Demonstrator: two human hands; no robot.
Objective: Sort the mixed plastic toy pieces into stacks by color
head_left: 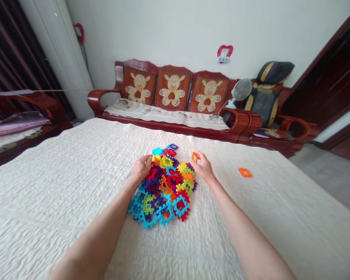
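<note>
Both your hands are at the pile of plastic tiles (165,182), which sits mid-tabletop on the white quilted cloth (61,186), a little nearer the far edge than the near one. Your left hand (141,168) rests on the pile's left flank, fingers curled down into the red and purple pieces; whether that grip has closed on a tile you cannot tell from here. Your right hand (203,166) is at the pile's far right side, its grip pinching a small orange tile (195,156) between thumb and fingertips, lifted just clear of the heap. A second orange tile (245,172) lies alone on the cloth, well apart toward the right edge. Read as a judgement: the step in hand looks like picking single tiles out, orange ones going off to the right. The next move would call for carrying the pinched piece clear without dragging its notched neighbours, with the left hand steadying the heap. Sofa (169,101) beyond the far edge.
</note>
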